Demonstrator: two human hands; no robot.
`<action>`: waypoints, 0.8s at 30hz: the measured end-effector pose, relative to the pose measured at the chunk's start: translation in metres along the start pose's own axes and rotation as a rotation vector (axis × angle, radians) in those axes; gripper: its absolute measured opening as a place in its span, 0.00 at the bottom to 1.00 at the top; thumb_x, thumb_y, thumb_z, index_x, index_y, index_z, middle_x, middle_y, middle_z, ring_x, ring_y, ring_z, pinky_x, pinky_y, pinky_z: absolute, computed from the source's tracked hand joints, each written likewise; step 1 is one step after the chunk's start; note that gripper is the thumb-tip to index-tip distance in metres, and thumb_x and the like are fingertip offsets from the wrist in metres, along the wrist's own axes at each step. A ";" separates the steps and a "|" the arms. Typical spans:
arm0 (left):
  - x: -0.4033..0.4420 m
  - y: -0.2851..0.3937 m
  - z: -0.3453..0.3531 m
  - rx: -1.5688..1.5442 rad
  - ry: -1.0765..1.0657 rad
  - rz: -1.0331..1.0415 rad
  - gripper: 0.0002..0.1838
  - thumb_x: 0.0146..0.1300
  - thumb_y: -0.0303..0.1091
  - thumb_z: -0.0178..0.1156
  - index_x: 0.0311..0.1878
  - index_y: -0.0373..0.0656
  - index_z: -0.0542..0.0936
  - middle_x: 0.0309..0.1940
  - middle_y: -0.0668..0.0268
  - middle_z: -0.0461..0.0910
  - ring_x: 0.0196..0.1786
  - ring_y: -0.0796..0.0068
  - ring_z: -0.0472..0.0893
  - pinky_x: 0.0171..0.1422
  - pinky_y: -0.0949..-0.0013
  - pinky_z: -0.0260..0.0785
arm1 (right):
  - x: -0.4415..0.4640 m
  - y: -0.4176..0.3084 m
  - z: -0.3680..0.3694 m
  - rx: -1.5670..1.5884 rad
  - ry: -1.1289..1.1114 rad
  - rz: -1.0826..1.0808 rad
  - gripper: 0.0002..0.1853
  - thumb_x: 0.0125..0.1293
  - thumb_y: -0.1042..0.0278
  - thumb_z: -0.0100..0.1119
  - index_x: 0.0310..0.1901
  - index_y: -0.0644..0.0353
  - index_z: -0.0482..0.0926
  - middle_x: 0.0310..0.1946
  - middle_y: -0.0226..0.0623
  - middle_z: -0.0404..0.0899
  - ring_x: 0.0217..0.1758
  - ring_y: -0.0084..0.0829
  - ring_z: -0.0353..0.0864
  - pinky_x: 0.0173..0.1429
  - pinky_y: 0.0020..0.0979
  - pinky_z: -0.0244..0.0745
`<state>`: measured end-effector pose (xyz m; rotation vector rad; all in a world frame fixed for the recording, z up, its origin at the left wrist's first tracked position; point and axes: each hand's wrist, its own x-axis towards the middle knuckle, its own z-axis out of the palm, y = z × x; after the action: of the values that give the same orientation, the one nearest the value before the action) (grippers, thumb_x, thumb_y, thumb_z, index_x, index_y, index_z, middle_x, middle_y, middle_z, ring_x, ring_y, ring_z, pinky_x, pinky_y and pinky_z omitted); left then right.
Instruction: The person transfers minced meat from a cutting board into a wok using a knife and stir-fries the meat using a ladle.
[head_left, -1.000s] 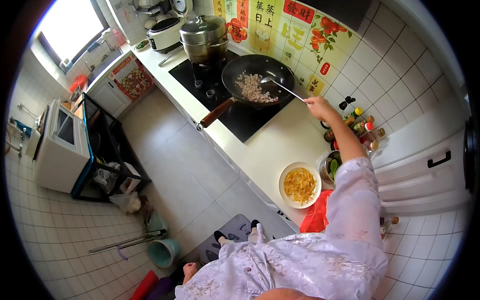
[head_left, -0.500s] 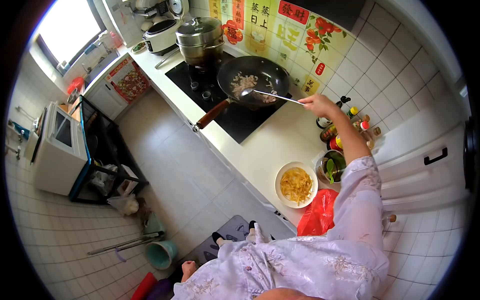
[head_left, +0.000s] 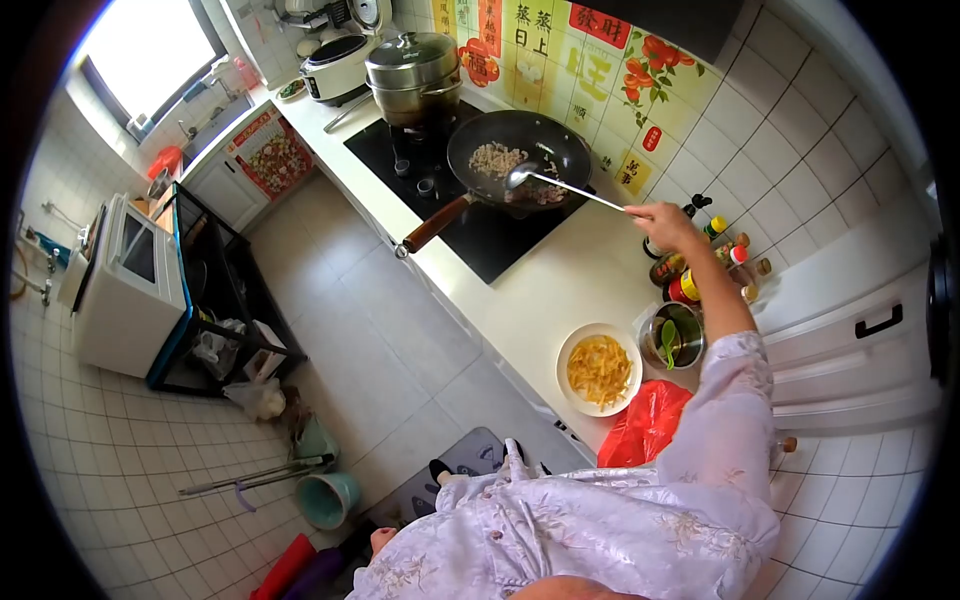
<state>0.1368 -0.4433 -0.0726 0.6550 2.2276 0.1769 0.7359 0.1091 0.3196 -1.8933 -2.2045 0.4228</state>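
My right hand is closed round the handle end of a long metal ladle, whose bowl rests among minced meat in the black wok. The meat lies in two patches, one at the wok's left and one near its lower side. The wok sits on the black cooktop, with its wooden handle pointing toward the counter's front edge. My left hand hangs low beside my body, mostly hidden by my clothing, so its fingers cannot be made out.
A steamer pot stands behind the wok's left side. On the counter are a white plate of yellow strips, a metal pot with a green spoon, a red bag and several bottles along the wall.
The ladle has moved through the meat, which has spread from one pile into two patches. My right hand has shifted slightly right, and my left hand is now more hidden.
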 end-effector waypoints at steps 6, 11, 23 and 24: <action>0.003 0.009 -0.001 -0.010 -0.007 0.003 0.11 0.43 0.35 0.58 0.28 0.37 0.80 0.24 0.60 0.79 0.29 0.71 0.78 0.36 0.70 0.69 | -0.024 -0.010 -0.058 -0.018 -0.143 0.309 0.15 0.54 0.66 0.52 0.44 0.48 0.77 0.33 0.45 0.78 0.33 0.33 0.78 0.41 0.29 0.70; 0.023 0.022 -0.015 -0.011 -0.012 0.023 0.12 0.43 0.36 0.59 0.28 0.37 0.80 0.25 0.60 0.80 0.30 0.71 0.79 0.38 0.70 0.69 | 0.022 -0.012 0.024 -0.048 0.016 0.019 0.15 0.55 0.65 0.52 0.46 0.47 0.76 0.25 0.44 0.77 0.26 0.29 0.75 0.36 0.27 0.70; 0.185 0.083 -0.138 0.162 -0.092 0.126 0.12 0.42 0.37 0.58 0.29 0.38 0.81 0.26 0.57 0.80 0.32 0.67 0.79 0.39 0.69 0.70 | 0.030 -0.081 0.092 0.186 0.067 0.317 0.15 0.55 0.67 0.51 0.46 0.48 0.76 0.37 0.47 0.76 0.38 0.40 0.77 0.44 0.32 0.71; 0.198 0.091 -0.149 0.185 -0.095 0.133 0.12 0.42 0.37 0.58 0.29 0.38 0.81 0.26 0.57 0.80 0.32 0.67 0.79 0.39 0.69 0.70 | 0.015 -0.077 0.074 0.191 0.029 0.334 0.15 0.55 0.67 0.51 0.46 0.47 0.76 0.37 0.47 0.76 0.38 0.40 0.77 0.44 0.32 0.70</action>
<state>-0.0458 -0.2521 -0.0722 0.8951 2.1258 0.0053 0.6372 0.1071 0.2761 -2.1443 -1.7587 0.6295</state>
